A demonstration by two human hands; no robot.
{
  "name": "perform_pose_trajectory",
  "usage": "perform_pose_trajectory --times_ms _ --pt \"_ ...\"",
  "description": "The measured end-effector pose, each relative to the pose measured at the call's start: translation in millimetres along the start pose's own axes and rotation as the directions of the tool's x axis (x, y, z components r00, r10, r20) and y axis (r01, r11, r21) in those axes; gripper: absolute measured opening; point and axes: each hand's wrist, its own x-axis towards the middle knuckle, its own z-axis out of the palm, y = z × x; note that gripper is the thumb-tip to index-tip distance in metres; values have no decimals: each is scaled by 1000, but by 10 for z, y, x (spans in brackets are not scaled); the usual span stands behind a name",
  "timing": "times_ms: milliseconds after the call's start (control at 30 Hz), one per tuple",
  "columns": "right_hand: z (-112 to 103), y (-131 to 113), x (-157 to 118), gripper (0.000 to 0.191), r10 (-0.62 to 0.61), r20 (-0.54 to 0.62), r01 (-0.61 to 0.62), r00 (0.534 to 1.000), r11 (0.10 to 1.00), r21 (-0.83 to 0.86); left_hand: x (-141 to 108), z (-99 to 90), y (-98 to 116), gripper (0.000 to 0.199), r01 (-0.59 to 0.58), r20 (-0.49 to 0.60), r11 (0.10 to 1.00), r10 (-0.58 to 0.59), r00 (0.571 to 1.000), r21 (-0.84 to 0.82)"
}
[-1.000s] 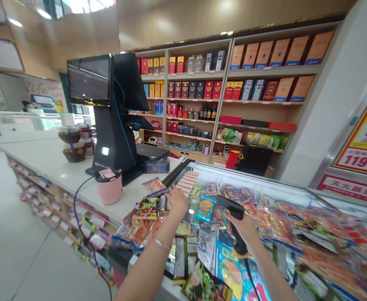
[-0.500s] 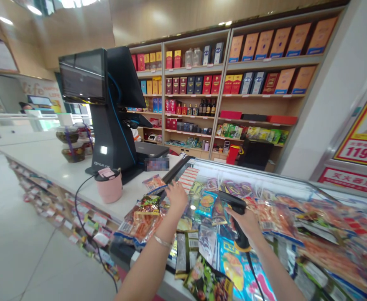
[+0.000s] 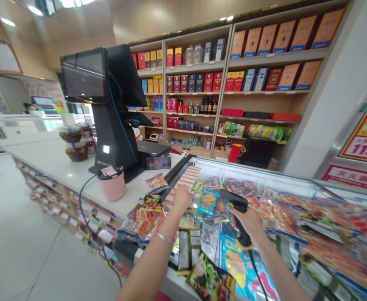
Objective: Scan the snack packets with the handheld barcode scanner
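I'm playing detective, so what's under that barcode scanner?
Snack packets, including a big blue bag, show around the barcode scanner; the scanner and right hand hide what's directly underneath.

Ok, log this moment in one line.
right hand: grips scanner; left hand: near striped sheet, grip unclear; snack packets: near both hands

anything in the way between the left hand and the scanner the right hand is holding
Nothing visible seems to block it. In the picture, a small blue packet shows between the left hand and the scanner, but it appears to lie lower than both. The right hand covers part of the handle.
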Motion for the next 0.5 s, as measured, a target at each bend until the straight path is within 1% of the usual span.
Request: perform_pose_trajectory --times_ms 100,233,333,400,433,500 --pt "0 1 2 34 -5 11 5 1000 1000 -3 75 25 -17 39 -35 20 997 37 999 -65" --pt "-4 -23 -8 34 -18 -14 17 1000 999 -28 151 31 -108 37 -30 13 997 31 999 -75" --pt "-5 -55 -27 32 -20 -20 19 1000 999 -33 165 14 -183 42 -7 -17 999 6 1000 -53" --pt "0 -75 -42 33 -20 -10 19 1000 1000 -25 162 1 -212 50 30 -27 999 -31 999 -41" --pt "3 -84 -48 33 -20 -5 20 1000 1000 -23 160 -5 -218 56 52 -11 998 -53 999 -42" --pt "11 -94 -56 34 -25 -1 25 1000 999 -21 158 -13 -210 60 85 69 995 -81 994 -55"
